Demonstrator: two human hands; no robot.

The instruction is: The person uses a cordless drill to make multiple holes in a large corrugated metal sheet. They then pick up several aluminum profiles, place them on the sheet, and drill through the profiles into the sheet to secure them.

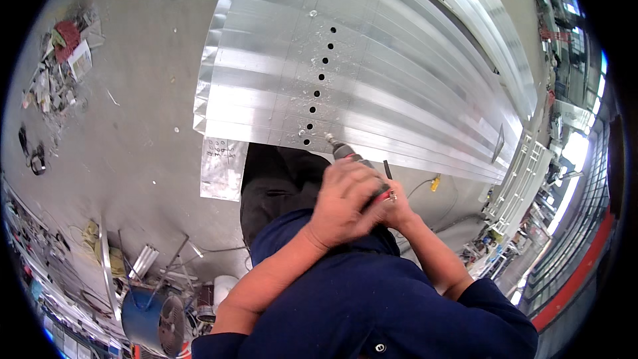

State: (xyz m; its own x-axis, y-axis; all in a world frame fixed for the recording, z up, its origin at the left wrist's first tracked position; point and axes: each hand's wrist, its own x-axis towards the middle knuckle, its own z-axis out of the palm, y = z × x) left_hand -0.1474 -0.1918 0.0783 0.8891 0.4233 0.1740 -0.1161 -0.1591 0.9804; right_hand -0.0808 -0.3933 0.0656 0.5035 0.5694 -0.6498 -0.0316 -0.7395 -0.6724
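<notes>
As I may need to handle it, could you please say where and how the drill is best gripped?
I'd probably grip the drill by its rear body, from behind: its narrow front points away, toward the metal panel, and the left hand and right hand are wrapped around its rear.

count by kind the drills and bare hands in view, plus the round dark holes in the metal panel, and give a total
handheld drill: 1
bare hands: 2 (left hand, right hand)
round dark holes in the metal panel: 8
total: 11
</notes>
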